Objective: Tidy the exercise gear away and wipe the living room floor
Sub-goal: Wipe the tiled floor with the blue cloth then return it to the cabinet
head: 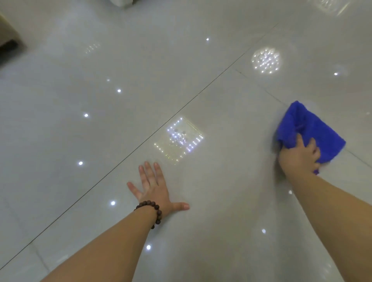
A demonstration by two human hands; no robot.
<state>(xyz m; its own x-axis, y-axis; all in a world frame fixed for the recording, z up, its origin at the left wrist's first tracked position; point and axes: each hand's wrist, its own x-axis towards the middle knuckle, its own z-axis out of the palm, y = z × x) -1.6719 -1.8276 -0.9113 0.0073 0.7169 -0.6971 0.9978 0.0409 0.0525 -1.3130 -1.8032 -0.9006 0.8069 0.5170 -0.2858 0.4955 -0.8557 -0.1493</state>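
Observation:
A bright blue cloth (302, 124) lies bunched on the glossy pale tiled floor (141, 80) at the right. My right hand (300, 157) presses down on its near edge, fingers closed into the fabric. My left hand (155, 185) rests flat on the floor at the centre, fingers spread, holding nothing, with a dark bead bracelet on the wrist. No exercise gear shows in this view.
A beige piece of furniture (8, 38) stands at the far left edge. The base of a white object (120, 2) shows at the top. Ceiling lights reflect off the tiles, and dark grout lines run diagonally across them.

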